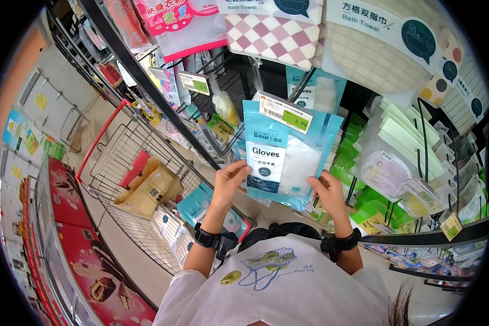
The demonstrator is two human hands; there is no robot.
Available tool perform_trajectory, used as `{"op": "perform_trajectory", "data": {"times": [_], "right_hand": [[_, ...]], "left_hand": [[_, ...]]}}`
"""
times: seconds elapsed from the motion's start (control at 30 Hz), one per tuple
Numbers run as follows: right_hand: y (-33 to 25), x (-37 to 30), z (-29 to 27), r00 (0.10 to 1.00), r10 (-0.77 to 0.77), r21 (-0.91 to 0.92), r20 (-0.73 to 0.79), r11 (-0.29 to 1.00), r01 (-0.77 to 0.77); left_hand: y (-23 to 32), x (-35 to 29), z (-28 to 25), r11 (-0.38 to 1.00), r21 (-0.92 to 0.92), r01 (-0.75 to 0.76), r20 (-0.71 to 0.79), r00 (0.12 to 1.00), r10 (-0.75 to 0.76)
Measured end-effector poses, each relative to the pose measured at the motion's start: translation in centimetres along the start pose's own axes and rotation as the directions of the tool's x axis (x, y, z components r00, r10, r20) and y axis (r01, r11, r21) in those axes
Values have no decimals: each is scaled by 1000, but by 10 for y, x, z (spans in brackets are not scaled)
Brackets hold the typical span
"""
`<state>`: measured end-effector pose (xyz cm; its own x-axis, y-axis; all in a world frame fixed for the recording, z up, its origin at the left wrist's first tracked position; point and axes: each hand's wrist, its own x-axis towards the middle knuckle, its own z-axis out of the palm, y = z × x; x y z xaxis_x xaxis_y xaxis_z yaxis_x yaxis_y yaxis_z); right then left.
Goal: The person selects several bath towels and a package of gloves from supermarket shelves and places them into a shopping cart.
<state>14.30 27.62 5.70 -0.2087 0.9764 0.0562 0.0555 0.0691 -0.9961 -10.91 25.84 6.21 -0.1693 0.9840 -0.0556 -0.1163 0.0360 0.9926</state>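
A light-blue pouch of disposable gloves [296,155] is upright in front of the shelf rack, its clear window showing the white contents. At its lower left edge, the thumb and fingers of my left hand [229,182] pinch the plastic. The lower right edge is pinched by my right hand [329,190]. A price tag [286,112] on a hook's end overlaps the pouch's top, so I cannot tell whether the pouch hangs on that hook. Behind it hangs another blue pouch [331,89].
Packed bath towels [271,35] hang above, and pale green packs [402,130] hang to the right. A wire shopping cart [111,146] at my left holds a brown paper bag [165,190] and a blue pouch [196,204]. Red-panelled freezers [73,190] line the far left.
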Motion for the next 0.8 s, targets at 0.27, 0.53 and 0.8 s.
{"op": "perform_trajectory", "data": {"times": [0.27,0.53,0.8], "right_hand": [[-13,1,-1,1000,-16,38,-13,999,17],[-21,-3,-2,1000,-8,8,-5,1000,8],[-26,-8,-4,1000,-20,-2,13,1000,20]], "left_hand": [[5,3,4,997,-3,-72,-19,997,72],[3,4,6,1000,-20,-23,-29,999,23],[8,5,10,1000,-19,16,-8,1000,-16]]}}
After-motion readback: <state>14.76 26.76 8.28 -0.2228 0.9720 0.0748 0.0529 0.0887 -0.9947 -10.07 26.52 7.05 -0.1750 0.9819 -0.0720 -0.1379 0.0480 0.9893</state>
